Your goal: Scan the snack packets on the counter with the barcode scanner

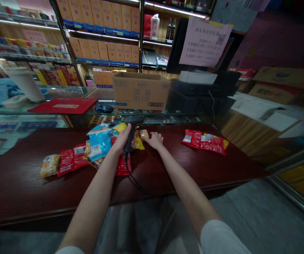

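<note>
My left hand is wrapped round the grip of a black handheld barcode scanner, its cable trailing down over the table. Just right of it, my right hand pinches the edge of a small tan wrapped snack. A yellow packet lies by the scanner. Left of my hands is a heap with a blue and white snack bag, a red bag and a clear-wrapped bread-like snack. Farther right lie two red snack packets, end to end and apart from my hands.
The dark red wooden table meets a glass counter with an open cardboard box, a computer mouse, a red mat and a white cup. A monitor stands behind on the right; cartons are stacked beyond.
</note>
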Demonstrator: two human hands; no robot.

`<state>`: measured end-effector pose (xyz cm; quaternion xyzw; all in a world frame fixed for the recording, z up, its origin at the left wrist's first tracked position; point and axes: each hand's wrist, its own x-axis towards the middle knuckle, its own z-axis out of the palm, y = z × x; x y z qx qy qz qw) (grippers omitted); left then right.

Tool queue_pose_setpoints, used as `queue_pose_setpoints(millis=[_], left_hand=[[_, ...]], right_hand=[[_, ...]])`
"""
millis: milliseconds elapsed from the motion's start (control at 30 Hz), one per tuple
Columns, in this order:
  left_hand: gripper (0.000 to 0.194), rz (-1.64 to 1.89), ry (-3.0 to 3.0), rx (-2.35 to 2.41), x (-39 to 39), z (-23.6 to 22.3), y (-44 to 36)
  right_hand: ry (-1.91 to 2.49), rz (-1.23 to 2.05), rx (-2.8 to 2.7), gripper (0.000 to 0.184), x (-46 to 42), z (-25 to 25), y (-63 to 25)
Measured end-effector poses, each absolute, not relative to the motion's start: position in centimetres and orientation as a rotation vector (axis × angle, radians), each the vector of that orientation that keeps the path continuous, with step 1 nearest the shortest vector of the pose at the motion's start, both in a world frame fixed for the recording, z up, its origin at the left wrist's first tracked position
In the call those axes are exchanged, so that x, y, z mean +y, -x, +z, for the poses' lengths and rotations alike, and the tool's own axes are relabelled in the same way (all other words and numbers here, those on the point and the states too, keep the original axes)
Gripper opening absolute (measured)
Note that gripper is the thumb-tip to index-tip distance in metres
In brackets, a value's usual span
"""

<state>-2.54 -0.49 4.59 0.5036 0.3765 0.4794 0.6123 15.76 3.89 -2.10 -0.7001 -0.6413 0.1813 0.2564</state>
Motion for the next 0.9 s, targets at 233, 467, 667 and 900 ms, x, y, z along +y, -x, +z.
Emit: queue_pose_setpoints(millis=[233, 467, 667, 900], left_hand=[[0.059, 1.094, -1.151, 0.851, -0.4, 4.0, 1.8], [0.068, 1.005, -1.183, 0.760, -1.0, 3.0, -0.3], [0.066, 0.921, -1.263, 0.697, -2.1, 2.2, -1.7], [0.070, 0.911, -1.217, 0.663, -2.5, 2.2, -2.2]], right_hand=[[1.840, 0.552, -1.606, 0.033, 3.8, -3.0, -21.4], [1.161, 0.894, -0.938, 0.047, 1.1, -3.1, -27.9], [0.969, 1.274, -0.987, 0.040, -0.3, -1.5, -26.5], [0.963, 1.307, -1.037, 0.048, -0.8, -1.2, -25.5]])
